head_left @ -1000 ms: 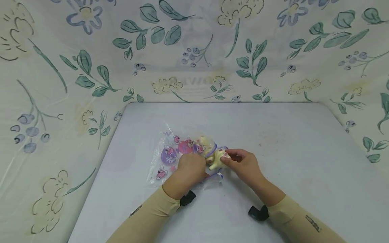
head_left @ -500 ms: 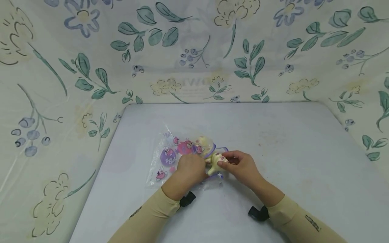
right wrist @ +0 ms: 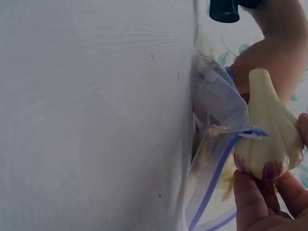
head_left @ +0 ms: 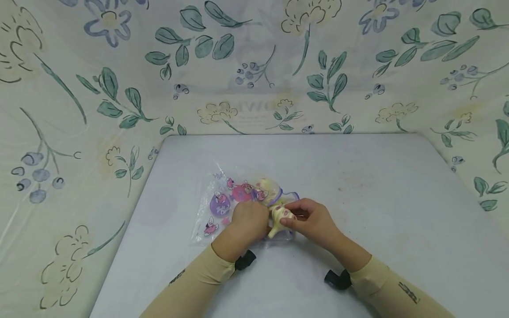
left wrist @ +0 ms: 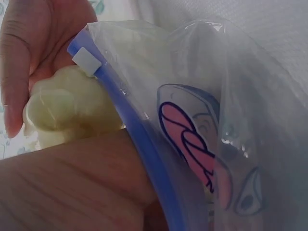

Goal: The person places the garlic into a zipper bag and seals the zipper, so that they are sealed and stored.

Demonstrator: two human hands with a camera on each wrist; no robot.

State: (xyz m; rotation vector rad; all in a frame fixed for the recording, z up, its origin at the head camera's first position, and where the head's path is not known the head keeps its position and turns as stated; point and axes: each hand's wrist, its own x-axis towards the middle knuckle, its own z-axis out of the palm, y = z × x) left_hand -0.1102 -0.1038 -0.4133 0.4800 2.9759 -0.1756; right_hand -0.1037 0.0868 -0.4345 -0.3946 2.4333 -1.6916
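My right hand (head_left: 312, 216) pinches a garlic bulb (right wrist: 269, 132) between thumb and fingertips. The bulb is pale with purple streaks near its root end, and its stem slants toward my body in the head view. Beside it, my left hand (head_left: 249, 221) grips a clear printed zip bag (head_left: 220, 206) near its mouth, the curled fingers mostly hidden. The bag's blue-purple zip edge (left wrist: 139, 139) crosses over part of that hand in the left wrist view, with a white slider (left wrist: 87, 60) at one end. More pale garlic (head_left: 263, 184) shows through the bag's plastic.
The bag lies on a white table (head_left: 377, 198), left of its middle. Behind the table hangs a flower-patterned sheet (head_left: 254, 66). Black camera mounts (head_left: 338, 279) sit beneath both wrists.
My right hand has shifted left and slightly toward my body, turning the garlic bulb so its stem points down-left beside the bag's mouth. The left hand and bag have stayed nearly still.
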